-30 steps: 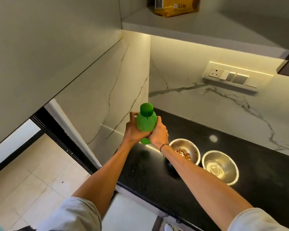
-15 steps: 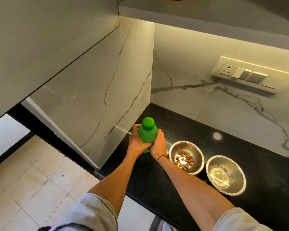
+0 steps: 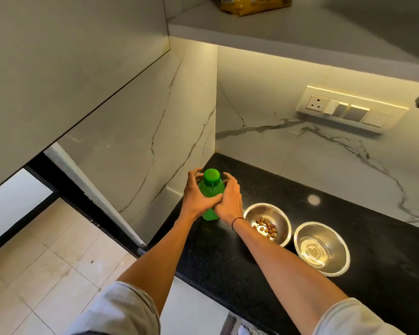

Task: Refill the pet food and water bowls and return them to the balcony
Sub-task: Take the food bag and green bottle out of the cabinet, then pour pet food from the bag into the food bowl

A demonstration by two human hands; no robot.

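A green bottle (image 3: 211, 187) with a green cap stands upright on the black counter (image 3: 363, 221), near its left corner. My left hand (image 3: 195, 199) and my right hand (image 3: 229, 201) wrap its body from both sides, thumbs crossing in front and fingertips spread near the cap. Just right of my right wrist sits a steel bowl (image 3: 273, 211) with a few brown kibbles in it. Further right, a second steel bowl (image 3: 334, 235) holds clear water.
A yellow food bag (image 3: 249, 6) lies on the shelf above. A switch and socket panel (image 3: 344, 110) is on the marble back wall. A marble side wall (image 3: 155, 131) closes the counter's left end. Tiled floor (image 3: 46, 262) lies lower left.
Both hands brought the green bottle down from the air until it stands on the counter. My fingers have loosened and spread around its neck.
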